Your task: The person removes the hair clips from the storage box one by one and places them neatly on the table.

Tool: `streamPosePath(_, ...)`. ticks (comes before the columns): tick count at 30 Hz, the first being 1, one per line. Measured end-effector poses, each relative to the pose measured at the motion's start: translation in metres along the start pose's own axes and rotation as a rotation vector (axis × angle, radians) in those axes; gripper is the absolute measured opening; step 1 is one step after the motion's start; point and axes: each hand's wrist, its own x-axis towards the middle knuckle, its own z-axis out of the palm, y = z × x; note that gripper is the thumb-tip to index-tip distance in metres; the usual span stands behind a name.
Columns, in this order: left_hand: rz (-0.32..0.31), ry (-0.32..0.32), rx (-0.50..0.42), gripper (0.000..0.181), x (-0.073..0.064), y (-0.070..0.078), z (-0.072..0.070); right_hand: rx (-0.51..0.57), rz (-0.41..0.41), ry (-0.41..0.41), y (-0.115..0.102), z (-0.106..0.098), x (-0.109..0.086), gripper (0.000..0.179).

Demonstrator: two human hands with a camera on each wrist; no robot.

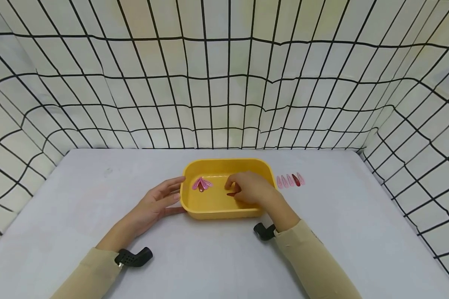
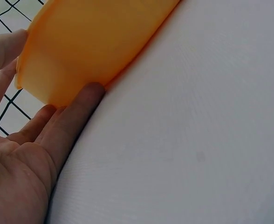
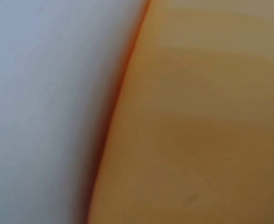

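A yellow plastic tray (image 1: 209, 215) sits on the white table. My left hand (image 1: 155, 205) rests against its left end, fingers fairly straight along the wall and rim; the left wrist view shows fingertips (image 2: 92, 91) touching the tray's outer wall (image 2: 104, 42). Inside the tray, my right hand (image 1: 252, 189) pinches a dark red snap hair clip (image 1: 230, 194), partly hidden by the fingers. Left of it, several pink hair clips (image 1: 206, 183) and a red one (image 1: 201, 188) lie fanned out on the tray floor. Only the tray wall (image 3: 197, 116) and table fill the right wrist view.
Right of the tray, several pink hair clips (image 1: 285, 181) and a dark red one (image 1: 296, 180) lie in a row on the table (image 1: 194, 257). Black wire grid (image 1: 228, 77) in front of white cloth rises behind the table and along both sides.
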Motion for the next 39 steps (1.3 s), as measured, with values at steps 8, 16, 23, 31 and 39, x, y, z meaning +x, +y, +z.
streamPosePath(8, -0.002, -0.013, -0.008, 0.054, 0.001, -0.002, 0.001, 0.095, 0.004, -0.035, 0.004, -0.001, -0.001, 0.022)
streamPosePath(16, -0.004, -0.011, -0.009, 0.054, 0.000, -0.001, 0.001, 0.200, -0.013, -0.035, 0.009, -0.009, -0.004, 0.022)
streamPosePath(23, 0.001, -0.008, -0.007, 0.054, 0.000, 0.000, 0.000, 0.208, -0.029, -0.026, 0.011, -0.018, -0.006, 0.032)
streamPosePath(31, 0.005, -0.018, -0.009, 0.055, 0.001, -0.001, 0.000, 0.279, -0.055, -0.024, 0.017, -0.030, -0.011, 0.032)
streamPosePath(39, 0.000, -0.018, -0.012, 0.055, 0.001, -0.001, 0.001, 0.329, -0.090, -0.011, 0.023, -0.031, -0.010, 0.030)
